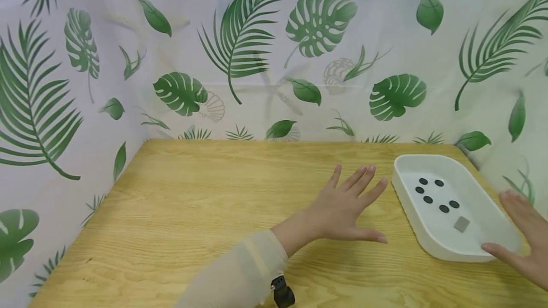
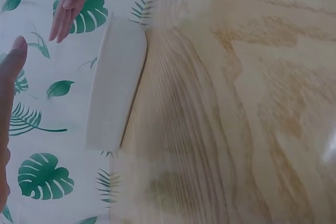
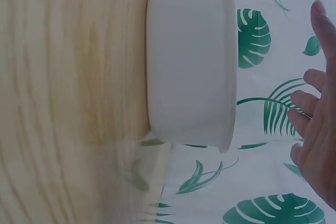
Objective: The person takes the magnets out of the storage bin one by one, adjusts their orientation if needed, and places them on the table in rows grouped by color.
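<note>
A white tray [image 1: 408,208] with rounded corners stands on the right part of the table. Inside it lie several small black discs [image 1: 444,208] and one grey square piece [image 1: 462,224]. To the left of the tray, my left hand [image 1: 342,208] is held with fingers spread and nothing in it. My right hand [image 1: 528,236] is at the tray's right side, its thumb overlapping the near right rim in the head view. In the right wrist view the fingers of the right hand [image 3: 320,108] are extended beside the tray's outer wall [image 3: 189,61].
The wooden table [image 1: 192,203] stretches left from the tray. A white curtain [image 1: 257,61] with green leaf prints hangs behind the table and along both sides. A black strap device [image 1: 282,291] sits at the left sleeve [image 1: 244,270].
</note>
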`<control>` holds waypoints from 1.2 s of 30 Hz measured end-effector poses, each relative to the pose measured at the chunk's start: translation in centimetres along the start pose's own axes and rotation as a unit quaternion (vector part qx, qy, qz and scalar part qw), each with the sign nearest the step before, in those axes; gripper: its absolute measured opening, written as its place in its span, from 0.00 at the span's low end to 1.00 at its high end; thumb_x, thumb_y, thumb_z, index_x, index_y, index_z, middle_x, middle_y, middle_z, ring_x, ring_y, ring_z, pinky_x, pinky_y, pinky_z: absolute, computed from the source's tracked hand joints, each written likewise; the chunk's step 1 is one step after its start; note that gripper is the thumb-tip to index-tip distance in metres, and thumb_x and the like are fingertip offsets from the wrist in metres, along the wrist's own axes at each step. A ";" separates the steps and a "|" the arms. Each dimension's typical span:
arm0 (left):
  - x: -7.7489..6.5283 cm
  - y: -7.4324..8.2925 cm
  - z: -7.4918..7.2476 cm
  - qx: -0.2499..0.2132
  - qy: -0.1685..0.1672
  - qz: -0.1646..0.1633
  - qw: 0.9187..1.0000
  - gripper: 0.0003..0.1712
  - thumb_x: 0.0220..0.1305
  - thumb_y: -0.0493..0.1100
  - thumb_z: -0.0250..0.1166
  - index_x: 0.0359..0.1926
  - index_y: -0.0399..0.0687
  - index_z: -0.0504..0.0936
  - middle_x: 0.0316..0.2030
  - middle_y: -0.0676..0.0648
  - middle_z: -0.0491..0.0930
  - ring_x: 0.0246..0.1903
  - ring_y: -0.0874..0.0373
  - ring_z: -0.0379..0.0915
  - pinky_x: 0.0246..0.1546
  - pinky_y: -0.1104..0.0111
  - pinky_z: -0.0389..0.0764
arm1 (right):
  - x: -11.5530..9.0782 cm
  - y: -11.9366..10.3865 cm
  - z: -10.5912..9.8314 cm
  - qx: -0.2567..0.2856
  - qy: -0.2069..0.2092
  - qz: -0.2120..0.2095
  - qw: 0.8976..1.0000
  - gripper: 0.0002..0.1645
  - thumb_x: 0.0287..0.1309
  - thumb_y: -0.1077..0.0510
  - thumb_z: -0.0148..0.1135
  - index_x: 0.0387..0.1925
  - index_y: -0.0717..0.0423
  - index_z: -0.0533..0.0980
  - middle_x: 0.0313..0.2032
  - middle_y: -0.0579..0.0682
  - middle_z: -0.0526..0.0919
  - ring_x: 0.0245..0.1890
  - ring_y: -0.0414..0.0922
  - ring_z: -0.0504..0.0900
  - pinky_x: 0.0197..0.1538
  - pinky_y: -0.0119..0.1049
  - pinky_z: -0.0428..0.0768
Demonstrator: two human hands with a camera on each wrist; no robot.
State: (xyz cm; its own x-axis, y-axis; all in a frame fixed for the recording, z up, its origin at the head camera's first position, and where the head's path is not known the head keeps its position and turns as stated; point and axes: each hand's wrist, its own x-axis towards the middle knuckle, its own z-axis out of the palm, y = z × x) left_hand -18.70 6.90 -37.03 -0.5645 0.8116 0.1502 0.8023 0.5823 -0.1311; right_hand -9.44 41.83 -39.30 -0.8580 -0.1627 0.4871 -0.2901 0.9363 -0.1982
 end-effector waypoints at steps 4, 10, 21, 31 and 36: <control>0.8 0.8 0.2 0.006 -0.019 -0.001 1.000 0.60 0.54 0.82 0.41 0.72 0.58 0.22 0.72 0.46 0.21 0.72 0.55 0.18 0.69 0.46 0.34 | -0.5 0.8 0.5 0.037 0.033 -0.014 0.999 0.62 0.45 0.33 0.67 0.72 0.57 0.50 0.72 0.53 0.48 0.72 0.37 0.40 0.70 0.28 0.38; 1.8 1.3 1.1 0.019 -0.044 -0.003 0.999 0.60 0.53 0.83 0.38 0.72 0.59 0.22 0.72 0.46 0.21 0.71 0.56 0.15 0.69 0.46 0.32 | -1.1 1.5 0.6 -0.007 -0.009 0.029 1.000 0.63 0.47 0.38 0.69 0.73 0.57 0.44 0.72 0.57 0.42 0.73 0.46 0.36 0.72 0.39 0.35; 2.9 2.9 1.8 0.022 -0.085 0.011 0.996 0.56 0.54 0.83 0.34 0.72 0.61 0.24 0.72 0.52 0.22 0.71 0.60 0.17 0.70 0.51 0.33 | -1.9 2.7 1.5 0.019 0.008 0.006 1.000 0.56 0.49 0.46 0.70 0.72 0.55 0.50 0.71 0.56 0.49 0.72 0.37 0.41 0.70 0.29 0.38; 3.7 4.3 2.5 -0.021 -0.137 0.024 0.990 0.56 0.55 0.82 0.33 0.69 0.62 0.17 0.71 0.53 0.18 0.70 0.61 0.12 0.71 0.56 0.33 | -3.4 4.5 2.6 0.035 0.003 -0.038 0.999 0.52 0.52 0.51 0.69 0.71 0.58 0.52 0.71 0.53 0.48 0.69 0.29 0.40 0.68 0.22 0.37; 4.4 5.7 2.6 -0.033 -0.158 0.045 0.986 0.55 0.56 0.82 0.32 0.68 0.63 0.15 0.69 0.55 0.14 0.69 0.63 0.11 0.71 0.59 0.31 | -3.8 4.9 2.9 0.034 0.012 -0.045 0.998 0.50 0.53 0.48 0.68 0.71 0.56 0.53 0.71 0.51 0.49 0.69 0.28 0.41 0.68 0.23 0.38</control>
State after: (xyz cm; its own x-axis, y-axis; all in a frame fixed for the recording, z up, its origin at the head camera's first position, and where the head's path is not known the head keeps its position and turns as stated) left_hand -17.14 13.88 -39.69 -0.5145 0.8399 -0.1729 0.8568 0.5115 -0.0653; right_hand -8.84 46.12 -44.58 -0.8167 -0.2370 0.5262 -0.3944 0.8948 -0.2092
